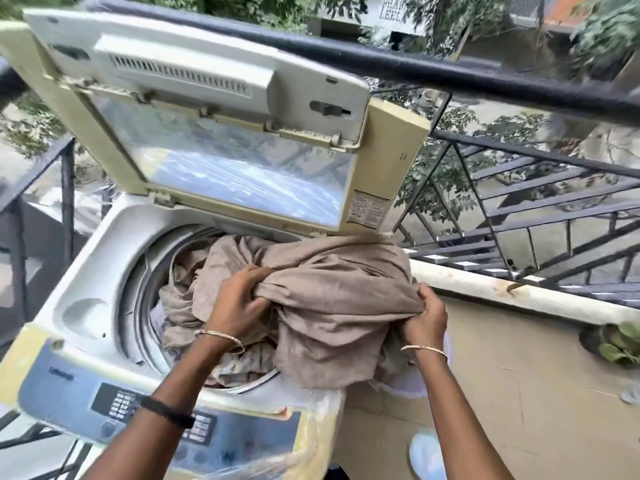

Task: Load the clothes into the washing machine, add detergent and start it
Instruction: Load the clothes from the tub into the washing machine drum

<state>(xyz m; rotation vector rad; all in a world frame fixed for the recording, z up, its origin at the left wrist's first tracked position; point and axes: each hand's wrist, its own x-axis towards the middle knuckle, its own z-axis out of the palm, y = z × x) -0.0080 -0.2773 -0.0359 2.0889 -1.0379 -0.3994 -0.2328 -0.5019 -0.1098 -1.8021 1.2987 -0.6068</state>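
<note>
The loading step is judged to be under way but not finished. The lid [225, 140] of the washing machine [90, 271] is seen raised at twelve o'clock of the drum opening. The drum [138, 271] is filled with crumpled fabric close to its rim.

A large beige cloth [339, 299] is bunched over the opening, from its centre out to three o'clock. There, part of it is draped over the machine's right edge rather than lying inside. The cloth is gripped by both hands. A fold is clenched in the curled fingers of the left hand [239, 299] near the middle of the opening, and an edge is pinched by the right hand [424, 313] at about four o'clock.

Much is judged to be left. The overhanging part is to be tucked into the drum and the lid lowered. No detergent container can be made out, so that step is taken as not yet done. The control panel [156, 414], at six o'clock beneath the left forearm, is not touched. Whether it is lit cannot be told through the blur, so the start is also counted as outstanding.
</note>
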